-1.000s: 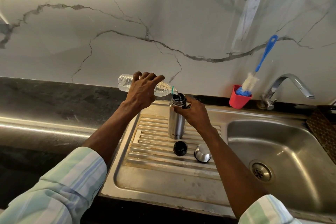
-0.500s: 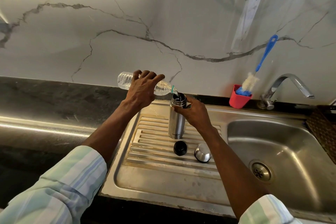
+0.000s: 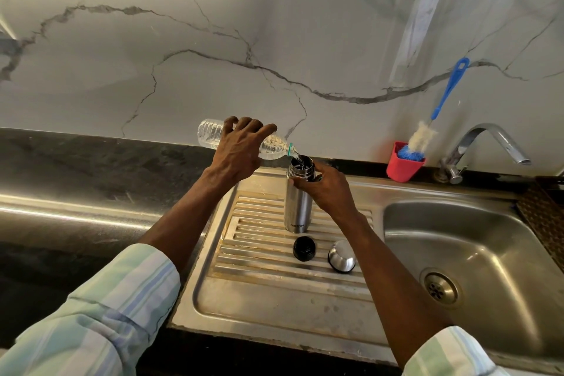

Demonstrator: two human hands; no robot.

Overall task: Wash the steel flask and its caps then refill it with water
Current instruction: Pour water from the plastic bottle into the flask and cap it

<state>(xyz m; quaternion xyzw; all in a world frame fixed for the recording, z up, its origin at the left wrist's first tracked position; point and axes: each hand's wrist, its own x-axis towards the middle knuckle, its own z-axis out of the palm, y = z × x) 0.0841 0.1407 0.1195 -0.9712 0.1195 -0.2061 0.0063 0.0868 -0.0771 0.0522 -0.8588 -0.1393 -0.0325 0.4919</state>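
Observation:
The steel flask (image 3: 297, 207) stands upright and uncapped on the ribbed drainboard (image 3: 259, 256). My right hand (image 3: 328, 188) grips its neck. My left hand (image 3: 241, 149) holds a clear plastic water bottle (image 3: 210, 133) tipped nearly flat, its mouth over the flask's opening, and water runs into the flask. In front of the flask lie the black inner cap (image 3: 303, 249) and the steel outer cap (image 3: 342, 256), side by side on the drainboard.
The sink basin (image 3: 476, 247) with its drain lies to the right, the tap (image 3: 485, 143) behind it. A red cup (image 3: 403, 166) holding a blue bottle brush stands against the marble wall. Dark countertop (image 3: 76, 180) stretches left. A brown mat (image 3: 546, 217) sits at the far right.
The bottle's base has lifted a little as water keeps flowing into the flask. Both hands stay where they were.

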